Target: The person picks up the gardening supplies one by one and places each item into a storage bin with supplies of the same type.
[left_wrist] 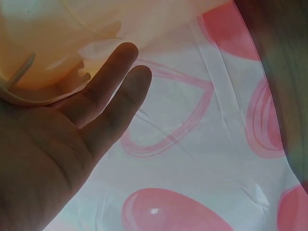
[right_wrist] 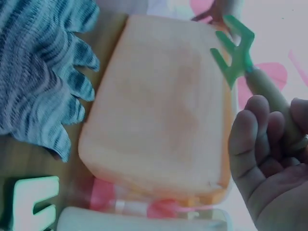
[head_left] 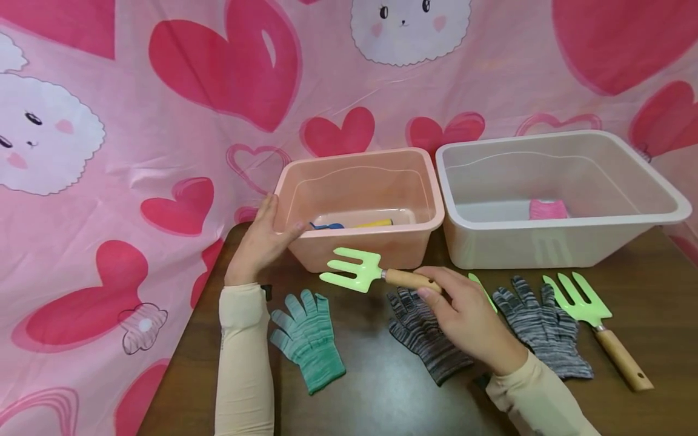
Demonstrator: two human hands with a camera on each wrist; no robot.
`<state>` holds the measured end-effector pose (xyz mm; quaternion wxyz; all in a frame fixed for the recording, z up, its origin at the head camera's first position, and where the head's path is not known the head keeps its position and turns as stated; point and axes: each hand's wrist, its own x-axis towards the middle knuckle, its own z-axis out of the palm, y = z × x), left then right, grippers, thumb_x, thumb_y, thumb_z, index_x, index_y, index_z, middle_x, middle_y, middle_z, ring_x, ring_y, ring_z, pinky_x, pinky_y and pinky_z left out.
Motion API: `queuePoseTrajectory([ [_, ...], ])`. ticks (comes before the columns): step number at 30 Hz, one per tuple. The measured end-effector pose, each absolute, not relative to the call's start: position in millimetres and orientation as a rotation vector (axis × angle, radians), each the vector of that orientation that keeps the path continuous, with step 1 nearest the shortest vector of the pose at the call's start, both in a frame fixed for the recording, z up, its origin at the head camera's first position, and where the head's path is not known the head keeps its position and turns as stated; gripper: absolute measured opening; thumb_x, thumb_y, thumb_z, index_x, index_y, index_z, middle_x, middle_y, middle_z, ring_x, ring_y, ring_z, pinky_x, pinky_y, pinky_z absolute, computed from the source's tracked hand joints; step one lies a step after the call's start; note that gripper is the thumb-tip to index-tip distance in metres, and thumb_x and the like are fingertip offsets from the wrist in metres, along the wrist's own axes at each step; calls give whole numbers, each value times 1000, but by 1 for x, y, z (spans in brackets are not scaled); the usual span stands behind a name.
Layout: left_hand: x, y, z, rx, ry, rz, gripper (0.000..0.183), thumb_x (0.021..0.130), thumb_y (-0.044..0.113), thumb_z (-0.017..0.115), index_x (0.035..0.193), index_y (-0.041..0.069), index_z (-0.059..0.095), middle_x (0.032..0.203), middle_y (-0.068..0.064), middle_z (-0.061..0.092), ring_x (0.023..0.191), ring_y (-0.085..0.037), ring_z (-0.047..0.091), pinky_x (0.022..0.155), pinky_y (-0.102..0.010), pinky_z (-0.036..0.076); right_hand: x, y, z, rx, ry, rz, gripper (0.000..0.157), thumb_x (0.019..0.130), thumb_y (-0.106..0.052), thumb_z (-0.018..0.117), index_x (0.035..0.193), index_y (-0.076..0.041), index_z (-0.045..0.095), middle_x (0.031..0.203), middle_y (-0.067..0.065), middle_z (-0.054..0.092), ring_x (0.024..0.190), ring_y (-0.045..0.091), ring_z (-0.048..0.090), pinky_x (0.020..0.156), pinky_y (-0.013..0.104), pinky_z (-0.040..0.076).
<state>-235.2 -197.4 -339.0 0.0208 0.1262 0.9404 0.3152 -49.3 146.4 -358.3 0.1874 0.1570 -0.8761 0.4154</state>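
Observation:
My right hand (head_left: 469, 312) holds a small garden hand fork (head_left: 357, 270) by its wooden handle, fingers curled round it. Its light green tines point left, in front of the pink plastic bin (head_left: 349, 245). At that bin's left front corner rests my left hand (head_left: 262, 239), thumb over the rim and fingers along the outer side. The left wrist view shows two fingers (left_wrist: 115, 101) stretched out straight beside the bin wall. Inside the pink bin lie a blue item (head_left: 329, 226) and a yellow item (head_left: 376, 223), partly hidden by the front wall.
A larger white bin (head_left: 523, 245) stands to the right with a pink item (head_left: 548, 209) inside. On the dark table lie a green glove (head_left: 311, 342), two grey striped gloves (head_left: 428, 339), another green fork (head_left: 591, 312), and a green piece (head_left: 480, 287) partly behind my right hand.

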Motion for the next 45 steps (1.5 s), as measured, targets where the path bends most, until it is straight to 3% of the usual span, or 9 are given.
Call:
queuePoseTrajectory([
  [7,-234,-195,-337,363,2900,993,109,87,70,60,164,18,4,169,-3,4,152,-34,12,111,-68,24,-45,154,-346,325,-2365,1298,29,94,2,68,119,-13,70,73,-7,59,61,9,57,52,26,45],
  [14,-233,-195,-337,322,2892,995,107,88,66,63,164,19,4,169,-3,4,152,-35,10,110,-69,24,-46,156,-344,277,-2306,1332,29,93,5,67,119,-7,70,77,3,61,59,12,60,46,24,45],
  [21,-234,-198,-339,320,2899,990,109,86,73,59,164,20,4,169,-2,3,153,-34,9,111,-69,21,-49,153,-344,149,-2356,1304,27,95,-3,69,123,-6,70,85,6,63,62,16,62,49,27,49],
  [27,-235,-198,-339,344,2906,993,109,86,74,56,164,17,5,169,-4,4,153,-33,9,114,-66,20,-53,149,-342,73,-2396,1197,32,95,-12,72,127,-6,69,93,8,67,75,20,57,63,28,46],
  [34,-234,-198,-338,306,2877,1024,109,86,70,61,164,21,3,169,-1,2,153,-34,9,111,-68,23,-63,145,-340,56,-2429,1146,32,96,-17,71,128,-11,68,75,4,56,59,19,44,50,30,37],
  [45,-234,-197,-340,321,2877,1050,105,88,65,63,164,21,4,169,-1,4,152,-32,12,113,-65,23,-82,134,-329,154,-2521,950,32,96,-21,72,125,-9,68,77,3,55,63,19,46,53,34,38],
])
